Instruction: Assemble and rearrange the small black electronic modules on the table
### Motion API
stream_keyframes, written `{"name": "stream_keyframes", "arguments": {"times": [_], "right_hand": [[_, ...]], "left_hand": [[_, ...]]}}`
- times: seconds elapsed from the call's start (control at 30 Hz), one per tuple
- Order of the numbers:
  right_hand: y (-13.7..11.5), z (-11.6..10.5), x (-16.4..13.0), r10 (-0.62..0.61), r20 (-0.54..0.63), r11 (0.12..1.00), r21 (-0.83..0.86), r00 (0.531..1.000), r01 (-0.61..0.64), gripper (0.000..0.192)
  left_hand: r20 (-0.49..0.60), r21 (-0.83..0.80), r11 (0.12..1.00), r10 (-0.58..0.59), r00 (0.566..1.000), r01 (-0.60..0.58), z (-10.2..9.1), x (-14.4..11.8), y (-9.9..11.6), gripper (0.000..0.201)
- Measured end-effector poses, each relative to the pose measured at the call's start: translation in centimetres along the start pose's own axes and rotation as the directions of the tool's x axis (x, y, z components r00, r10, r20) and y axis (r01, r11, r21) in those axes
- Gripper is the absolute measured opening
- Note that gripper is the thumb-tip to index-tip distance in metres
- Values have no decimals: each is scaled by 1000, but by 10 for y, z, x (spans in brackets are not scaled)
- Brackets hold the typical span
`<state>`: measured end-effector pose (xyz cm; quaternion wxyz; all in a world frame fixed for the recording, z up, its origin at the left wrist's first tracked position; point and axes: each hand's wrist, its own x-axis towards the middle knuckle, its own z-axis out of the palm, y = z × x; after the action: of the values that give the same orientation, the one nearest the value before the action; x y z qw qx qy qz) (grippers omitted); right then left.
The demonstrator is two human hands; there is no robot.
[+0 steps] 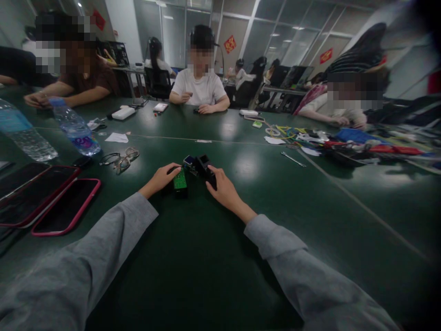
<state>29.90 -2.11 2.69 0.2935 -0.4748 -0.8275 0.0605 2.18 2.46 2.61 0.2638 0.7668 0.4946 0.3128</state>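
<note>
My left hand (160, 178) is closed on a green circuit board (179, 180) set in a black base, gripping it from the left side. To its right, my right hand (223, 189) has its fingers closed around a black plastic part (204, 163), which looks like a casing and stands tilted. Between the two, a small device with a dark screen (189, 160) touches or nearly touches the black part; its lower side is too small and dark to make out. Both hands are low over the green table (206, 257).
Phones in red cases (69, 207), water bottles (76, 128) and glasses (126, 160) lie or stand to the left. A wrench (292, 159) and a heap of cables and tools (347, 149) are on the right. A co-worker in a white shirt (199, 89) sits opposite.
</note>
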Motion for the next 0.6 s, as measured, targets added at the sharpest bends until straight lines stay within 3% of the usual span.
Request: {"name": "stream_keyframes", "arguments": {"times": [0.23,0.37,0.6], "right_hand": [[-1,-1,-1,-12,-2,1000,29,1000,12,59],[-5,-4,-1,-42,-146,998,45,988,49,61],[2,-2,2,103,-287,994,61,952,-90,60]], "left_hand": [[5,-7,1000,-2,1000,2,-1,-1,1,45],[18,-10,1000,-10,1000,10,-2,-1,2,48],[15,-13,1000,-9,1000,9,-3,-3,4,46]]}}
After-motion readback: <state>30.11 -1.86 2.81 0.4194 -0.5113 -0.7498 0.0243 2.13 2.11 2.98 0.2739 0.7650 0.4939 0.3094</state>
